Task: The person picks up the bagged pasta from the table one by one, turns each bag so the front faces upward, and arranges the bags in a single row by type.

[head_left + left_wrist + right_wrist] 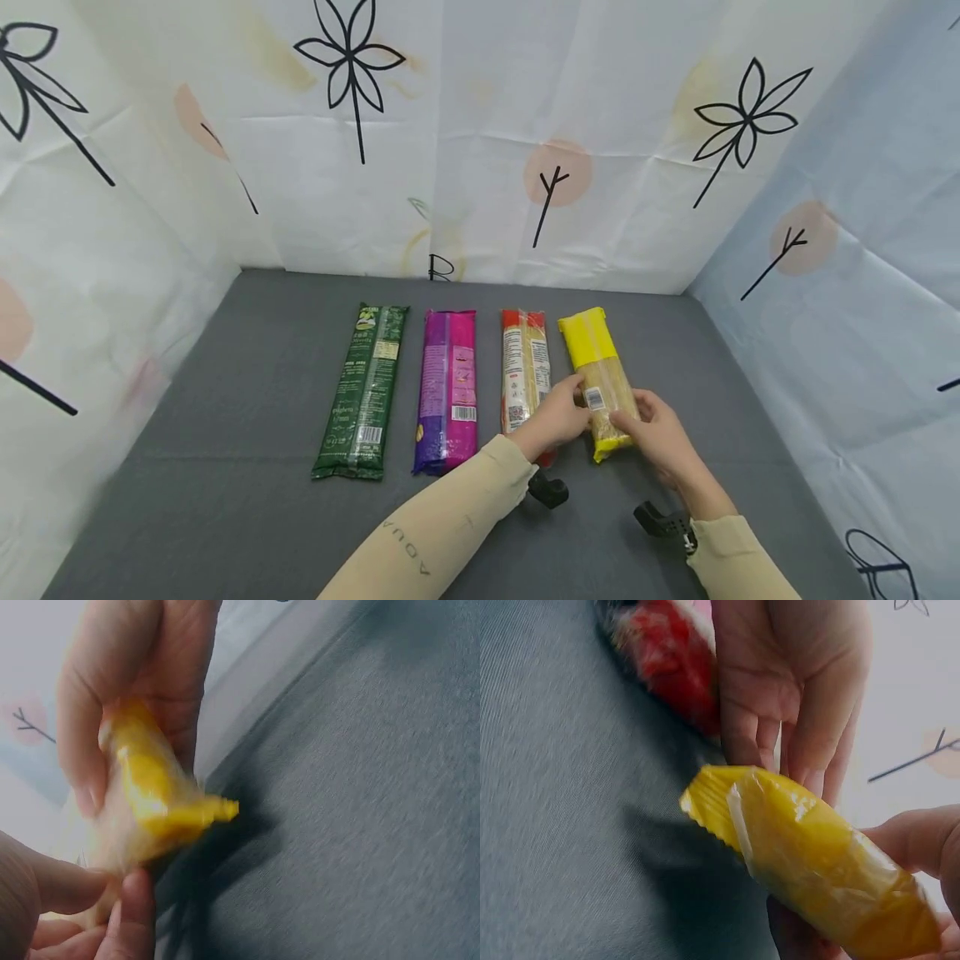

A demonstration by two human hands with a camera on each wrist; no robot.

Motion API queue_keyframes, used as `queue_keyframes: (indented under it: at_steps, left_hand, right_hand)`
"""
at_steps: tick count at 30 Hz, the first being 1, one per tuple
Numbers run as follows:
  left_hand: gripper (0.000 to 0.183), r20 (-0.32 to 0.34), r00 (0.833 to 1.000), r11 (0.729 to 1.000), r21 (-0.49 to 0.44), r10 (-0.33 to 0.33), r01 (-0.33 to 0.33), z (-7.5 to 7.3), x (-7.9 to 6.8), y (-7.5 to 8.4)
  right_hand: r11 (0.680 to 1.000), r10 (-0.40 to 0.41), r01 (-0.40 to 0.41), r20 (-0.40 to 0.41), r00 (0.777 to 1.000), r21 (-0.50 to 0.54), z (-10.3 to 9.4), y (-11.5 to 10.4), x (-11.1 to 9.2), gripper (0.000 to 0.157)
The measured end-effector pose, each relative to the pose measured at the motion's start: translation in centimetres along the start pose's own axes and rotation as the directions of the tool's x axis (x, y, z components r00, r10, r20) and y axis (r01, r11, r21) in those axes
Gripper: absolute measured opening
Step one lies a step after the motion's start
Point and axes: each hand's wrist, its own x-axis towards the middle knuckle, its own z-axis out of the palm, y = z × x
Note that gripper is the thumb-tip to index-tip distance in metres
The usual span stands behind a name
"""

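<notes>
Both hands hold a yellow pack of spaghetti (604,379) with a see-through lower part, at the right of the row. My left hand (558,415) pinches its left edge between thumb and fingers, seen also in the left wrist view (67,907). On the opposite edge, my right hand (663,437) grips with the thumb on top and fingers beneath. In the right wrist view the pack's yellow end (810,847) is tilted and lifted, with a shadow under it. A red-and-clear pack of spaghetti (527,354) lies partly behind the left hand and forearm.
Further left lie a purple-and-pink pack (447,392) and a dark green pack (362,392), side by side, lengthwise. All are on a grey cloth-covered table (247,400). Patterned white curtains (480,100) enclose the back and sides.
</notes>
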Motion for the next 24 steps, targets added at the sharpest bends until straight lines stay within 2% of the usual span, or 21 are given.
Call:
queue_keyframes:
  at_steps: [4,7,9,11,14,16,18,21,24]
  left_hand:
    - [0.061,-0.015,1.000,0.995,-0.098,0.003,-0.004,-0.9,-0.1,0.1]
    - [0.063,-0.013,1.000,0.978,-0.208,-0.003,0.000,-1.7,0.0,-0.1]
    - [0.067,-0.006,1.000,0.949,-0.315,-0.002,0.001,-2.2,0.2,-0.2]
    - [0.073,0.013,1.000,0.903,-0.430,-0.006,0.011,-2.7,0.3,-0.3]
    - [0.080,0.034,0.999,0.855,-0.518,-0.004,0.021,-3.1,0.5,-0.3]
    - [0.084,0.045,0.999,0.839,-0.543,0.001,0.023,-3.2,0.5,-0.3]
    - [0.086,0.045,0.999,0.825,-0.565,0.001,0.024,-3.3,0.6,-0.3]
    - [0.086,0.041,0.999,0.793,-0.609,-0.008,0.031,-3.5,0.6,-0.4]
    - [0.084,0.042,0.999,0.754,-0.655,-0.021,0.044,-3.6,0.7,-0.6]
  right_hand:
    - [0.999,-0.030,0.029,-0.020,0.999,-0.043,0.3,-1.1,-0.5,0.060]
    - [0.991,-0.080,0.076,-0.034,0.996,-0.111,0.7,-2.0,-0.9,0.056]
    - [0.979,-0.125,0.116,-0.045,0.991,-0.165,1.0,-2.6,-1.1,0.052]
    - [0.959,-0.170,0.152,-0.059,0.984,-0.240,1.4,-3.0,-1.3,0.049]
    - [0.911,-0.240,0.196,-0.078,0.968,-0.364,2.1,-3.5,-1.7,0.048]
    - [0.857,-0.305,0.232,-0.088,0.948,-0.460,2.6,-3.7,-2.0,0.048]
    - [0.783,-0.393,0.280,-0.091,0.915,-0.556,3.2,-3.8,-2.1,0.048]
    - [0.633,-0.549,0.356,-0.075,0.832,-0.688,4.0,-3.7,-2.1,0.048]
    - [0.465,-0.687,0.396,-0.039,0.726,-0.792,4.7,-3.3,-2.1,0.049]
